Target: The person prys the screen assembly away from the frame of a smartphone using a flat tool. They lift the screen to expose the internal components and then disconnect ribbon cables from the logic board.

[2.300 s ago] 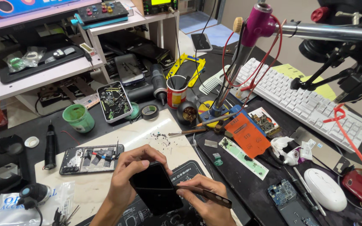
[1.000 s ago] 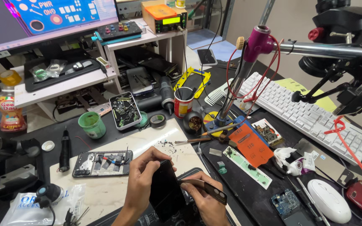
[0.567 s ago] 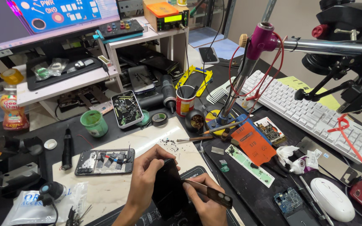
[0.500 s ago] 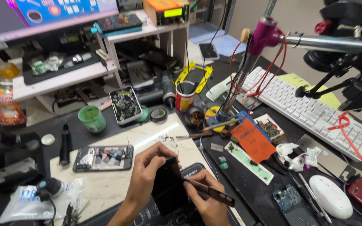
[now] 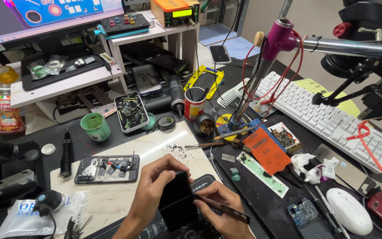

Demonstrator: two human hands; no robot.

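Two hands at work on a crowded repair bench, entries taken left to right.

Clear plastic bag [image 5: 21, 214] of parts, at the bench's near left corner, beside a black handheld tool [image 5: 66, 152] lying lengthways. No hazard noted.

Opened phone [image 5: 107, 168], back off and internals exposed, flat on the pale stone slab [image 5: 111, 199]. It lies just beside the working elbow; a sweep of the forearm could, I judge, drag it or snag its loose parts.

Green cup [image 5: 95, 126] and open tin of small parts [image 5: 130, 111], behind the slab. A knock would scatter the contents.

Left hand [image 5: 153, 186], fingers curled round the top and left edge of a black phone [image 5: 177, 201], holding it tilted up off a dark mat. The grip looks light; a slip would drop the phone onto the mat edge.

Right hand [image 5: 219, 208], closed in a pen hold on a slim dark pry tool [image 5: 224, 209], its tip at the phone's right edge. Too much force here could, in my view, crack the glass or skid the tip into the left fingers.

Loose dark specks [image 5: 175, 150] on the slab just above the hands; grit of this sort could scratch the screen if it is laid face down.

Red pot of tools [image 5: 195, 104], orange card [image 5: 266, 150], white keyboard [image 5: 332, 119] and white mouse [image 5: 349, 211], all well apart from the work.
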